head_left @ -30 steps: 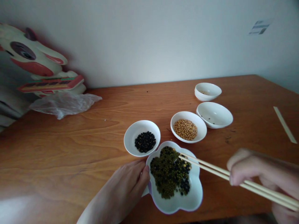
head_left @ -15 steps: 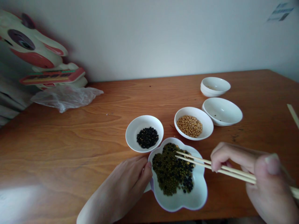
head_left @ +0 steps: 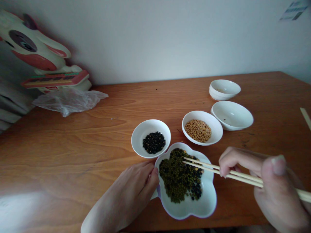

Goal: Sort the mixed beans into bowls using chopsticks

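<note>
We look down over a wooden counter (head_left: 73, 155) that runs to a plain white wall (head_left: 170, 38), with a red-and-white plastic toy (head_left: 36, 51) and a crumpled clear plastic bag (head_left: 69, 102) at the far left, and a pale paper strip (head_left: 306, 118) at the right edge. Near the middle, a lobed white dish (head_left: 206, 204) sits close to us, just beside a white bowl (head_left: 139, 136) to its far left and a second white bowl (head_left: 213, 124) to its far right. Two more white bowls (head_left: 232, 113) (head_left: 224, 89) stand further to the far right, nearly empty. Our left hand (head_left: 132, 183) lies nearer the dish, its fingers curled against the dish's left rim. Our right hand (head_left: 269, 184) pinches wooden chopsticks (head_left: 206, 164), whose long axis runs left and slightly far, tips hovering over mixed green and black beans (head_left: 178, 176) in the dish. We cannot tell whether the tips hold a bean. The near bowls hold black beans (head_left: 154, 142) and tan beans (head_left: 197, 130).
</note>
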Available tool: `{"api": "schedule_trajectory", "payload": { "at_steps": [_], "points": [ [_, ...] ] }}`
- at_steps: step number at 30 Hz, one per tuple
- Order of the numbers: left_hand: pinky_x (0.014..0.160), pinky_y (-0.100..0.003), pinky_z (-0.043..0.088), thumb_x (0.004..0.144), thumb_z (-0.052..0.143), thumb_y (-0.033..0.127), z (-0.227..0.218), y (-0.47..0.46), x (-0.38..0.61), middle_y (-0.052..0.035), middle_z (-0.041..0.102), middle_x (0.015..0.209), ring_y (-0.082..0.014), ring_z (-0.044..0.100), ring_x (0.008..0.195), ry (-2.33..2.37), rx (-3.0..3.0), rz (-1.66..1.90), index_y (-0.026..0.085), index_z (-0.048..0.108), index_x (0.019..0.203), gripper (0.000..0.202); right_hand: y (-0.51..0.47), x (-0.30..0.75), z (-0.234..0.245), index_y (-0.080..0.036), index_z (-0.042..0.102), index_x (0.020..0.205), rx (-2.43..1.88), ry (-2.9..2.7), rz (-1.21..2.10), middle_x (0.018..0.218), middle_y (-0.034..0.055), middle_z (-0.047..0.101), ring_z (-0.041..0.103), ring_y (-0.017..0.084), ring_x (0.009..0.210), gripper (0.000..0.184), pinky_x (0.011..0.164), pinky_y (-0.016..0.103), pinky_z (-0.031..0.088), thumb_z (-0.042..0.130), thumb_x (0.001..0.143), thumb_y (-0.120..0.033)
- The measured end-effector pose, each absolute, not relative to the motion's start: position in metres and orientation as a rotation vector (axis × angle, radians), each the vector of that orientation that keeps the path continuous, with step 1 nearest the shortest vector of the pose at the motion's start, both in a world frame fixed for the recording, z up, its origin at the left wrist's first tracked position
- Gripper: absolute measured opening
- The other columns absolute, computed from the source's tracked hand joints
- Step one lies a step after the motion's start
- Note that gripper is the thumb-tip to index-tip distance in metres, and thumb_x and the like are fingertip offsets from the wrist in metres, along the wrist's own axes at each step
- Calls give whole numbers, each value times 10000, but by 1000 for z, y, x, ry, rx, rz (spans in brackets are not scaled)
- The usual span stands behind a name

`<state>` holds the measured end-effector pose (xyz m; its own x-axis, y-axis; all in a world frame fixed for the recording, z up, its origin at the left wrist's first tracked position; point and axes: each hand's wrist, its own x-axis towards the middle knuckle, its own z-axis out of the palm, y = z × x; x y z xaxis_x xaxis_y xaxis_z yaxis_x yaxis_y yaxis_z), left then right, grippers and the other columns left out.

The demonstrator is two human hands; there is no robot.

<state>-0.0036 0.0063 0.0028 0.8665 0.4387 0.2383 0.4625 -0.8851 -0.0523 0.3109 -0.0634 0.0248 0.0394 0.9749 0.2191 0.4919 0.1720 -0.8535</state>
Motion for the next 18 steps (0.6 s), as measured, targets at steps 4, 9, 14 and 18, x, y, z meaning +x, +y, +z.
{"api": "schedule_trajectory", "payload": {
  "at_steps": [4,9,14,18],
  "points": [
    [905,-345,605,1041,224,46,3,6,-3,-113,735,1220,-234,708,1059,-674,-2879,-324,133,564,1287,428,-64,314,22,-271,687,739,-1430,-1592,654,696,27,667,644,209,621,778,549,332,493,99,1041,-680],
    [885,-371,607,1016,208,13,4,5,-4,-134,742,1202,-258,724,1042,-651,-2842,-291,101,569,1280,456,-66,315,13,-232,698,700,-1437,-1508,566,687,48,670,643,220,611,748,532,345,496,201,1046,-671],
    [907,-361,594,1013,213,22,4,5,-3,-112,740,1209,-242,716,1043,-684,-2839,-308,134,573,1291,469,-65,311,14,-248,693,619,-1424,-1411,448,624,52,655,628,232,567,817,503,364,456,150,1030,-698],
    [821,-332,605,1046,222,49,4,6,-1,-98,758,1123,-222,725,934,-693,-2873,-335,133,601,1212,422,-61,312,19,-254,698,608,-1425,-1328,376,641,56,663,634,238,584,849,562,377,467,89,1050,-649]
  ]
}}
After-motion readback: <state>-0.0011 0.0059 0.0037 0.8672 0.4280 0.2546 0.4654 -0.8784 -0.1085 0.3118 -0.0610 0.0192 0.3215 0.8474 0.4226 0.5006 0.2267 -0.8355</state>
